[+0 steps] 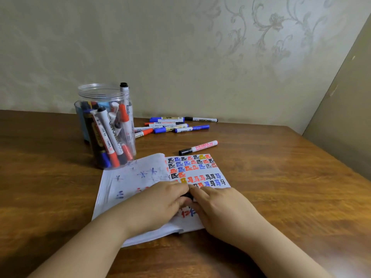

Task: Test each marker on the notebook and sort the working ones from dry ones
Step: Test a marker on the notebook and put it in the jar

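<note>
Both hands met over the open notebook (138, 183) on the table (281, 177). Left hand (160, 203) and right hand (222, 205) each pinched a dark marker (187, 195), mostly hidden between the fingers. Right page crowded with black, blue, red, yellow marks. Jar (106, 125) of markers behind; loose pile (174, 125) further back

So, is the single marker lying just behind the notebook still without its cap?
No, the single marker lies on the table behind the notebook with a black cap closed on its left end.
</note>
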The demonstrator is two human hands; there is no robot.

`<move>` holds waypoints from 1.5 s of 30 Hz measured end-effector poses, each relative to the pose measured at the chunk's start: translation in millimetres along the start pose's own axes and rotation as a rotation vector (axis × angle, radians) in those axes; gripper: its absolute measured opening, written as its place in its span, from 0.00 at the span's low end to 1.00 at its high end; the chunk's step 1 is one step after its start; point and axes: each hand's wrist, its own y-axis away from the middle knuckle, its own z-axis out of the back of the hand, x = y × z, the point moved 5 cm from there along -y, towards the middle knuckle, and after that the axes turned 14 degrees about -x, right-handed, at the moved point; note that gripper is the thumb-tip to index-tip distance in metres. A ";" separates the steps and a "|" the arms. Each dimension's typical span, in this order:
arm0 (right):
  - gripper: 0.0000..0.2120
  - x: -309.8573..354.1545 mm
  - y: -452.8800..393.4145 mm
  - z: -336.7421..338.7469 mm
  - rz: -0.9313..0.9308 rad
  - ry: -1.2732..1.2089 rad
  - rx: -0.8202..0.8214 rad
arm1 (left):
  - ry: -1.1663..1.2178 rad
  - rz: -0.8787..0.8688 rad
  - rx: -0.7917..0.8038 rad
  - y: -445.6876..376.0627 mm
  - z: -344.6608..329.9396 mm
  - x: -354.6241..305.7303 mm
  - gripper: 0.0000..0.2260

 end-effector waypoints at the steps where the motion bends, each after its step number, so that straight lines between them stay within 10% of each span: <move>1: 0.10 0.4 0.6 0.1 0.003 -0.006 0.000 | 0.008 0.001 0.009 0.0 -0.7 0.3 0.08; 45: 0.13 -9.7 -8.9 8.6 -0.223 -0.071 -0.064 | 0.081 0.113 -0.165 -4.1 9.7 0.8 0.07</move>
